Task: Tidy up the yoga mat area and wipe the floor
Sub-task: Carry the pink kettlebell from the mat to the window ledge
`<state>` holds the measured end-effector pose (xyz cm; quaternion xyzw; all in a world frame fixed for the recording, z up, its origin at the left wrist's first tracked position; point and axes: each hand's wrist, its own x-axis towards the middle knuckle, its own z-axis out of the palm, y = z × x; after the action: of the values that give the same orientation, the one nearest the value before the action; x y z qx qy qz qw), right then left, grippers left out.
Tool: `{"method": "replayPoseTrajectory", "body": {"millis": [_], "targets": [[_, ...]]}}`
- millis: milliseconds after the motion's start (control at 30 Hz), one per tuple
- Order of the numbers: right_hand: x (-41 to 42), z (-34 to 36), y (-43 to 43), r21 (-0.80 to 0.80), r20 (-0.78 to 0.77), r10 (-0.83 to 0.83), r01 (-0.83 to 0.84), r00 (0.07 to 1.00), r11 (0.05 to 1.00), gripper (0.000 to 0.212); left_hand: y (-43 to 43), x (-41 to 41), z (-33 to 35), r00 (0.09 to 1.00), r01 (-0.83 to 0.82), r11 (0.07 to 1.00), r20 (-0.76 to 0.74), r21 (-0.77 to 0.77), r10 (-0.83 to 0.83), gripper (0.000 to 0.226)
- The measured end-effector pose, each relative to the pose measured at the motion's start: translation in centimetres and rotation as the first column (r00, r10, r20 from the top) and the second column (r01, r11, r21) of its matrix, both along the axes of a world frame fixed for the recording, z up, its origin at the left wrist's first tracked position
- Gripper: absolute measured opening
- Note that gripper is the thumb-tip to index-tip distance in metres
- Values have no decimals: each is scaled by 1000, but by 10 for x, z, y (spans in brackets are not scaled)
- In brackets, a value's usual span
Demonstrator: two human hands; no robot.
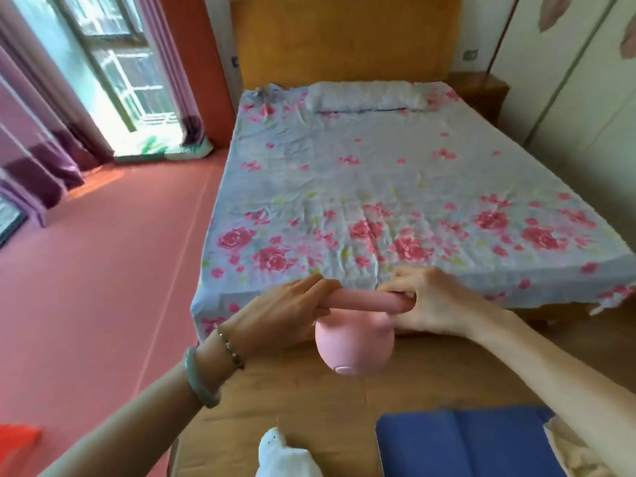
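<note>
Nearest, at 6 o'clock: one white cloth (285, 456) on the wooden floor (309, 401). At 5 o'clock, one blue yoga mat (457, 442), folded, lying flat on that floor; a cream fabric (564, 452) touches its right edge. At 8 o'clock, one red item (17, 438), too blurred to identify.

Two hands in view, both on one pink kettlebell (354, 346), which is held in the air just below centre, over the floor at the foot of the bed.
- Left hand (285, 311): clasps the left end of the handle (364, 301), fingers lying along the bar. Two bracelets on this wrist: one green bangle (199, 380), one beaded band (230, 346).
- Right hand (426, 304): fingers curled round the right end of the handle.

Handle's long axis runs 9 to 3 o'clock, near level. The round body hangs beneath it; the flat base disc faces 6 o'clock, towards the camera.

Beyond, centre to 12 o'clock: one bed (378, 187) under a floral sheet, one white pillow (364, 96) at its head, one orange wooden headboard (344, 39) behind. At 2 o'clock, one wooden nightstand (478, 94) beside the bed. At 9 o'clock, red flooring (103, 270). At 10 to 11 o'clock, one window (117, 63) flanked by purple curtains (34, 149).
</note>
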<state>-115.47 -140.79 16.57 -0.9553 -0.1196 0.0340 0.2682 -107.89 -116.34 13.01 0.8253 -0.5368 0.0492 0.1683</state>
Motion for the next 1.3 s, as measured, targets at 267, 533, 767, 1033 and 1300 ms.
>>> {"method": "replayPoseTrajectory", "body": {"millis": [267, 533, 767, 1033, 1300], "targets": [[128, -11, 142, -31, -35, 390, -391, 920, 920, 20, 155, 33, -8, 940, -338, 941, -49, -15, 337, 31], [239, -25, 289, 17, 0, 595, -595, 804, 803, 13, 296, 87, -1, 853, -509, 860, -119, 29, 508, 31], [326, -26, 388, 22, 44, 742, -744, 668, 668, 34, 382, 137, -8, 755, -649, 760, -120, -4, 644, 32], [443, -27, 477, -44, 64, 845, -844, 531, 534, 17, 449, 218, -11, 664, -746, 666, -93, -2, 742, 30], [551, -24, 552, -14, 156, 903, -913, 400, 407, 17, 501, 298, -4, 566, -824, 567, -59, -5, 822, 33]]}}
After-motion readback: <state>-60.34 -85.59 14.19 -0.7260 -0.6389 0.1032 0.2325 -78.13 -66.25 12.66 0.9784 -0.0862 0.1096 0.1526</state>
